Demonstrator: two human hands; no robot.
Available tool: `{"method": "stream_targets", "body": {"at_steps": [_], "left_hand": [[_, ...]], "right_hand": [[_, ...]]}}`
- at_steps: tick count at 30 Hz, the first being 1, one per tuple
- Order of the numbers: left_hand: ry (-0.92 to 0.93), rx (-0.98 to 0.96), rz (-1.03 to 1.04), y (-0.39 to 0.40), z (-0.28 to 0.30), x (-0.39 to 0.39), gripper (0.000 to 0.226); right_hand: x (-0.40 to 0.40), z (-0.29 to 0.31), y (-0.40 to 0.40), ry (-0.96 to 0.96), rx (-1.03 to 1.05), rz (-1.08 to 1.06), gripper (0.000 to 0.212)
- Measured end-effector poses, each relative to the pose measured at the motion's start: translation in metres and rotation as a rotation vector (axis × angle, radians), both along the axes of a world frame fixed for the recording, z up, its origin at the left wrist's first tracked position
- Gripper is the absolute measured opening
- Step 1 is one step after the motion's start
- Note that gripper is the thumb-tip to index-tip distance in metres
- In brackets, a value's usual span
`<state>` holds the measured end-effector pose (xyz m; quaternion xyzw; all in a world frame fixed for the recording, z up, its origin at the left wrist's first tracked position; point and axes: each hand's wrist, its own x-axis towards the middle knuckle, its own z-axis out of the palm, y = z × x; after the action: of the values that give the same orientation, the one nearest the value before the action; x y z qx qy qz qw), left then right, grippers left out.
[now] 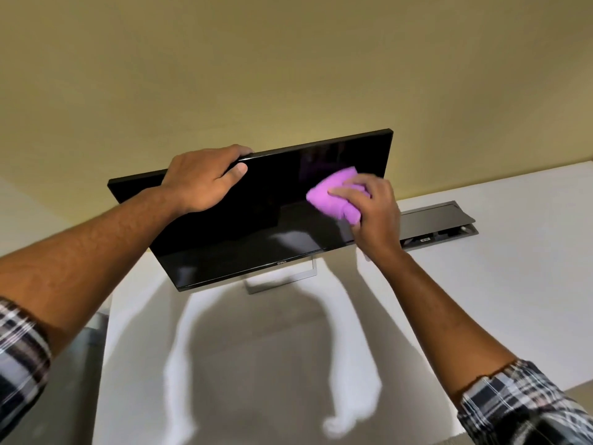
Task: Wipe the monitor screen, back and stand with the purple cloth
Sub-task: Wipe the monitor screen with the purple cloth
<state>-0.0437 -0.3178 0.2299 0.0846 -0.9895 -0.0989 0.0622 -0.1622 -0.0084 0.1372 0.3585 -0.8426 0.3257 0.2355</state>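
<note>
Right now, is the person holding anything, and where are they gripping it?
Yes. The left hand grips the monitor by its top edge. The right hand holds the bunched purple cloth against the screen.

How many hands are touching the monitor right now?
2. The left hand grips the monitor top edge; the right hand presses the purple cloth against the screen's right side.

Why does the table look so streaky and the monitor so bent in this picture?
Head view: overhead light throws the person's shadow on the table, with bright streaks outlining it; the wide lens bows and tilts the monitor; the dark screen mirrors the cloth faintly, and pale glare sits low on it.
</note>
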Motion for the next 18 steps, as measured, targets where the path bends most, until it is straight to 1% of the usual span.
{"method": "stream_targets", "body": {"at_steps": [2, 3, 5, 7, 8, 10, 12, 14, 15, 16, 17, 18], "left_hand": [[0.001, 0.004, 0.003, 0.001, 0.001, 0.000, 0.039], [0.000, 0.010, 0.005, 0.002, 0.002, 0.001, 0.039], [-0.006, 0.034, 0.015, 0.001, 0.003, 0.002, 0.039], [-0.013, 0.063, 0.033, 0.001, 0.005, 0.001, 0.039], [-0.017, 0.074, 0.040, 0.001, 0.005, 0.000, 0.039], [-0.023, 0.080, 0.045, 0.002, 0.006, -0.003, 0.038], [-0.027, 0.068, 0.042, 0.003, 0.006, -0.003, 0.036], [-0.036, 0.061, 0.041, 0.003, 0.006, -0.001, 0.036], [-0.039, 0.066, 0.041, 0.003, 0.006, 0.000, 0.037], [-0.042, 0.074, 0.039, 0.003, 0.006, 0.000, 0.038], [-0.045, 0.082, 0.038, 0.002, 0.006, -0.001, 0.039], [-0.048, 0.086, 0.037, 0.002, 0.006, -0.001, 0.040]], "right_hand": [[-0.004, 0.031, -0.029, 0.090, -0.131, -0.065, 0.046], [-0.006, 0.040, -0.041, 0.117, -0.150, -0.080, 0.047], [-0.009, 0.039, -0.057, 0.125, -0.101, -0.086, 0.048], [-0.005, 0.013, -0.056, 0.080, 0.010, -0.076, 0.049], [-0.001, -0.005, -0.052, 0.024, 0.070, -0.062, 0.049], [0.010, -0.053, -0.035, -0.133, 0.212, -0.039, 0.044], [0.018, -0.098, -0.014, -0.323, 0.457, 0.003, 0.038], [0.029, -0.122, 0.004, -0.470, 0.758, 0.147, 0.035], [0.033, -0.128, 0.010, -0.535, 0.842, 0.233, 0.040], [0.036, -0.127, 0.014, -0.544, 0.880, 0.301, 0.048], [0.038, -0.119, 0.016, -0.533, 0.860, 0.316, 0.050], [0.040, -0.104, 0.014, -0.489, 0.799, 0.288, 0.042]]}}
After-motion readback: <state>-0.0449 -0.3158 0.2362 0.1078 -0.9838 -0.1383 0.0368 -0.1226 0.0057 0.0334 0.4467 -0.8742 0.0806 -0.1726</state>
